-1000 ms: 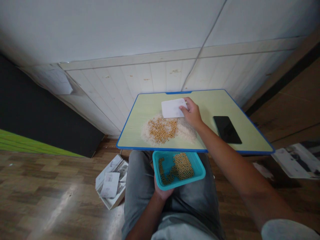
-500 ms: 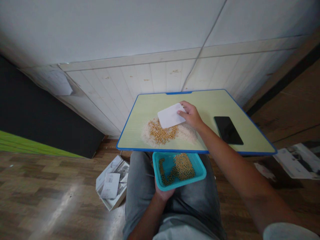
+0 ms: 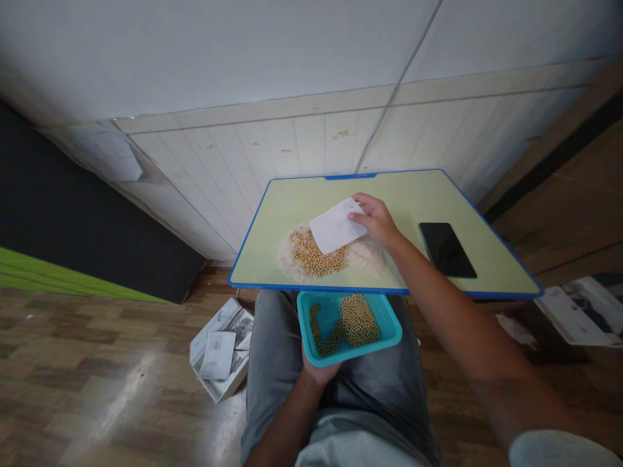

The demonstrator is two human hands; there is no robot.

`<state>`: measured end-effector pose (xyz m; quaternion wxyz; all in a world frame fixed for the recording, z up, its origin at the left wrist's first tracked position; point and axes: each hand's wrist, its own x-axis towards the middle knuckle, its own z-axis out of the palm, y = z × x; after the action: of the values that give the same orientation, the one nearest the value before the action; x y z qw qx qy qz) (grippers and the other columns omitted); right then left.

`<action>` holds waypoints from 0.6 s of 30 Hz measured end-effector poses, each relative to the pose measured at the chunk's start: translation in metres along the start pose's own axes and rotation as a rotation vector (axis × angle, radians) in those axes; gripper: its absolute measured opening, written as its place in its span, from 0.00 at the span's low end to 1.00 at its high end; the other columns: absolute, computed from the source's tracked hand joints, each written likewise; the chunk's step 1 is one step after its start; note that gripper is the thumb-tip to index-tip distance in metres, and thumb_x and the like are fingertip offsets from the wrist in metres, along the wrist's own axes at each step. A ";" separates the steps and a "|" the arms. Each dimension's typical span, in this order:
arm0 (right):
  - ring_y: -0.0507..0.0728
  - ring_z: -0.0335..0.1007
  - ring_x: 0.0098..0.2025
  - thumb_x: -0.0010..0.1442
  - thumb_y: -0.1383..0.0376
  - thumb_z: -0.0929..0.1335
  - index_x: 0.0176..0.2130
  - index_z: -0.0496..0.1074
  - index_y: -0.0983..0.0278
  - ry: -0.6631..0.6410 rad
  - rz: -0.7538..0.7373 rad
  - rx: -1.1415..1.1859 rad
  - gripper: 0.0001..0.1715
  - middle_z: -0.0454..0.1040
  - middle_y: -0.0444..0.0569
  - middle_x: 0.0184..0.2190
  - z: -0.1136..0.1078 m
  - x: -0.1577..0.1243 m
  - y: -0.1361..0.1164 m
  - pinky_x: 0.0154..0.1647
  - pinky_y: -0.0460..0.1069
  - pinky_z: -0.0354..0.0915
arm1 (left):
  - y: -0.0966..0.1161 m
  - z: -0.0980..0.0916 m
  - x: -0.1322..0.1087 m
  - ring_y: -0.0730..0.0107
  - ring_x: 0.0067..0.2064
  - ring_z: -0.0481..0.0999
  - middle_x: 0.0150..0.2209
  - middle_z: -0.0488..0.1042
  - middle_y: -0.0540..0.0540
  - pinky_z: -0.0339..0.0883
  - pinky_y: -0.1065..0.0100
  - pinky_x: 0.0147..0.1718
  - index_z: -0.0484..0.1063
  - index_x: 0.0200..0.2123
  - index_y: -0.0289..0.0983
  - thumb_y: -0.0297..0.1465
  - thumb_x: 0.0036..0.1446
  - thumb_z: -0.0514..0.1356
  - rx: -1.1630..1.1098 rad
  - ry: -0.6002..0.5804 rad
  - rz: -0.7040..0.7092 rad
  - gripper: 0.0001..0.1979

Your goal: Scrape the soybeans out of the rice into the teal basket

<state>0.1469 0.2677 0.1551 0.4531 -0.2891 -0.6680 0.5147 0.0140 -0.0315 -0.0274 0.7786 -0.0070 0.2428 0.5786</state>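
My right hand [image 3: 376,220] pinches a white card [image 3: 337,227] by its right end, thumb on top. The card is tilted over a pile of soybeans [image 3: 316,259], its lower edge at the beans. Around the beans, white rice grains [image 3: 367,255] are spread on the table. My left hand [image 3: 318,370] grips a turquoise plastic basket [image 3: 395,324] from below at its near left side; most of its fingers are hidden underneath. Inside the basket lie many more soybeans [image 3: 360,318], mostly to the right. The basket is above my lap, just under the table's front edge.
A small light-green table [image 3: 413,194] with a blue rim stands against the wall. A black phone [image 3: 446,250] lies on its right side. On the floor at left sits an open white box [image 3: 221,353] with papers. A dark panel [image 3: 87,214] stands farther left.
The card in my right hand has shifted slightly right and now tilts a little more steeply over the beans. The left hand and basket stay practically in place; the view has moved slightly.
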 end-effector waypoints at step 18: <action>0.60 0.78 0.33 0.50 0.56 0.79 0.40 0.74 0.57 -0.093 0.018 -0.001 0.20 0.80 0.45 0.32 -0.007 -0.001 -0.002 0.33 0.51 0.70 | -0.003 0.003 0.001 0.47 0.88 0.59 0.81 0.76 0.44 0.40 0.29 0.87 0.73 0.79 0.51 0.49 0.82 0.46 -0.058 0.034 0.021 0.32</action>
<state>0.1537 0.2692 0.1575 0.4167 -0.2709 -0.6859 0.5315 0.0177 -0.0302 -0.0261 0.7679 -0.0367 0.2391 0.5932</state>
